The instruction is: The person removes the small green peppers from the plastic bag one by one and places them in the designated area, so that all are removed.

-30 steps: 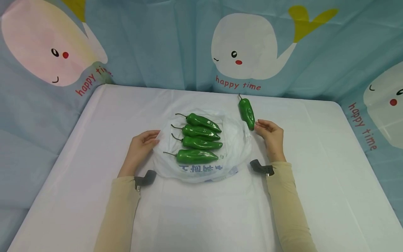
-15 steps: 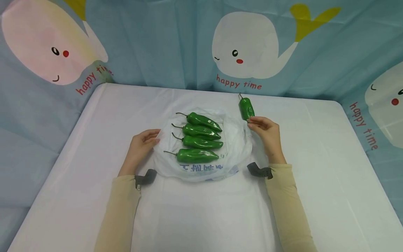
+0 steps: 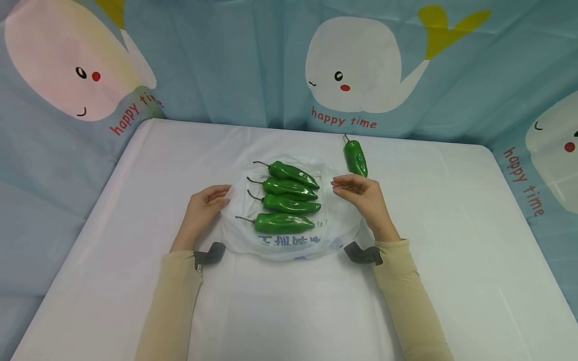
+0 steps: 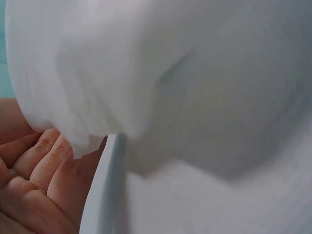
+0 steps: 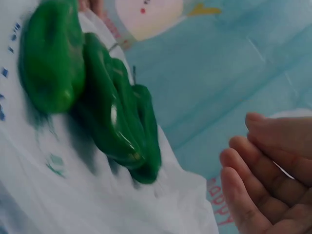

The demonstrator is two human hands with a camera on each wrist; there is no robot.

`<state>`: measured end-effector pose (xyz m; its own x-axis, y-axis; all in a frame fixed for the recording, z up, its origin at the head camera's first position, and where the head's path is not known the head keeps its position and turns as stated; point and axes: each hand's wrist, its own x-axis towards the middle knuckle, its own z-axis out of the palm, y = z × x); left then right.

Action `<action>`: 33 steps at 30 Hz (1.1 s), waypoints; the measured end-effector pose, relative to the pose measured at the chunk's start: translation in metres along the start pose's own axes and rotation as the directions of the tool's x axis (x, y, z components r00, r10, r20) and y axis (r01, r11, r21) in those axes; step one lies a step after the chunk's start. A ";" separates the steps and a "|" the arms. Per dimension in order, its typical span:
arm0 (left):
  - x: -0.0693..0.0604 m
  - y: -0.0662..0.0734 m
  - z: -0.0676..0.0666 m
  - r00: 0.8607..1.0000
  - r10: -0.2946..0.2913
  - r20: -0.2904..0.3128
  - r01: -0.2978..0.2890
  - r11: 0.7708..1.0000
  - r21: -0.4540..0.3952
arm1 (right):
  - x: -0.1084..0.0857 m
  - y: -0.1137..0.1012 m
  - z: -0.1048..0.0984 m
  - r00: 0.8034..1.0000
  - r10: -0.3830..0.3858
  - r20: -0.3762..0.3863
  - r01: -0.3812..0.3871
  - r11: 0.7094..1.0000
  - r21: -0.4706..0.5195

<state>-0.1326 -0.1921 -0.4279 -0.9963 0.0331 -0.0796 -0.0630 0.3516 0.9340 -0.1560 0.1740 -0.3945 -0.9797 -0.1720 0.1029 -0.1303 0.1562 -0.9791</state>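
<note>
A white plastic bag (image 3: 336, 220) with blue print lies spread on the table. Several green peppers (image 3: 289, 203) rest side by side in its middle, stems to the left. My left hand (image 3: 205, 210) pinches the bag's left edge; in the left wrist view, thin plastic (image 4: 87, 141) hangs over the fingers. My right hand (image 3: 361, 195) hovers at the bag's right side, its fingers (image 5: 248, 170) loosely bent and holding nothing in the right wrist view. Behind it lies one more green pepper (image 3: 355, 158) outside the bag, its lower tip hidden by the hand.
A white cloth covers the table (image 3: 289, 301). Behind it hangs a blue curtain (image 3: 253, 65) printed with whales. Dark wrist camera mounts (image 3: 363, 252) stick out inward from both wrists.
My right hand has moved left, from beside the lone pepper's tip to over the bag's right part. The left hand and the peppers stay where they were.
</note>
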 end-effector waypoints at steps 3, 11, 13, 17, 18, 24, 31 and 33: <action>0.000 0.001 0.000 1.000 0.001 0.002 -0.001 1.000 -0.006 | -0.002 -0.003 0.007 0.996 0.011 0.091 -0.012 1.000 0.011; -0.001 0.002 0.000 1.000 -0.004 0.004 0.004 1.000 -0.003 | -0.005 -0.004 0.024 0.956 0.003 0.294 -0.008 1.000 0.015; -0.001 0.002 0.000 1.000 -0.005 0.004 0.005 1.000 -0.001 | -0.006 -0.003 0.027 0.947 0.001 0.322 -0.004 1.000 0.007; -0.001 0.002 0.000 1.000 -0.003 0.003 0.003 1.000 -0.002 | -0.008 -0.003 0.033 0.928 0.009 0.372 -0.011 1.000 0.002; -0.001 0.001 0.000 1.000 -0.001 0.002 0.001 1.000 0.000 | -0.009 -0.003 0.034 0.923 0.012 0.384 -0.014 1.000 0.002; 0.001 -0.002 0.001 1.000 -0.009 -0.007 0.009 1.000 0.019 | -0.010 -0.003 0.041 0.895 0.004 0.446 0.013 0.999 -0.034; 0.001 -0.001 0.001 1.000 -0.012 -0.007 0.012 1.000 0.015 | -0.012 -0.001 0.050 0.874 -0.006 0.486 0.071 0.991 -0.117; 0.001 -0.001 0.001 1.000 -0.009 -0.005 0.009 1.000 0.013 | -0.013 -0.001 0.052 0.875 -0.017 0.484 0.095 0.986 -0.138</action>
<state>-0.1333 -0.1918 -0.4293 -0.9960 0.0252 -0.0858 -0.0708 0.3642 0.9286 -0.1354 0.1257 -0.4041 -0.7810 -0.6241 0.0216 -0.2430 0.2719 -0.9312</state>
